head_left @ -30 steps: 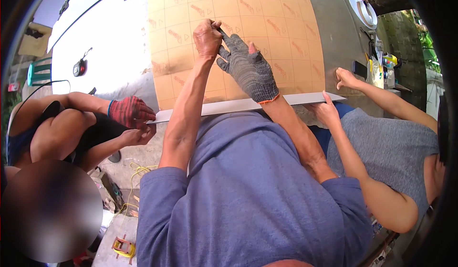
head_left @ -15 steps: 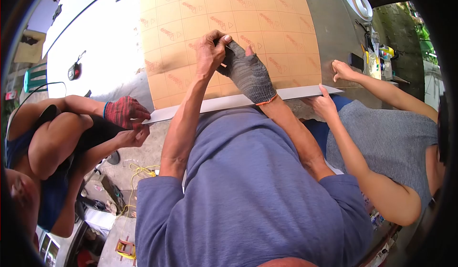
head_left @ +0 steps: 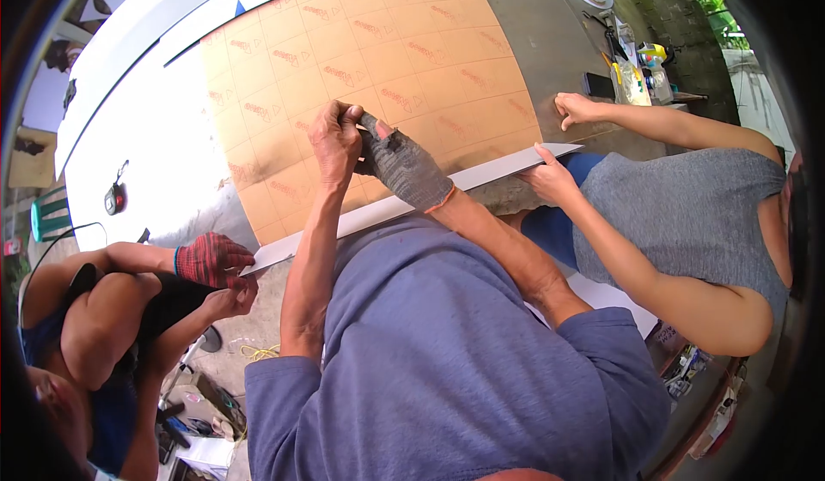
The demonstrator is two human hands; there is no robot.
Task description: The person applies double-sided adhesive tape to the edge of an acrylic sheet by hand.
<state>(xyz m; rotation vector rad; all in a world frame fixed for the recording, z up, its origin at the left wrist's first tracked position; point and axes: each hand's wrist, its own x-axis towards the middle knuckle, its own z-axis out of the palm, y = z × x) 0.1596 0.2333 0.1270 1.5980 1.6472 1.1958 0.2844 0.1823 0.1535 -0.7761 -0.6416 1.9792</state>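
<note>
My left hand (head_left: 335,141), bare, pinches the fingertip end of a grey knit work glove (head_left: 412,167). My right hand (head_left: 382,133) wears that glove, its bare thumb sticking out and its fingers pointing toward my left hand. Both hands are above a sheet covered in brown printed paper (head_left: 369,60). Below my wrists, a long light-grey strip (head_left: 481,174) runs along the sheet's near edge. At the strip's left end is a co-worker's red-gloved hand (head_left: 210,262); another co-worker's bare hand (head_left: 550,178) holds its right end.
A tape measure (head_left: 114,196) lies on the shiny metal surface at left. A phone (head_left: 598,85), pliers and bottles sit at the right edge. Co-workers are close on both sides. Yellow cord (head_left: 260,352) lies on the floor at lower left.
The view has turned, so the sheet and tools appear farther left and tilted. My left hand is still pinching the glove's end, with both hands close together.
</note>
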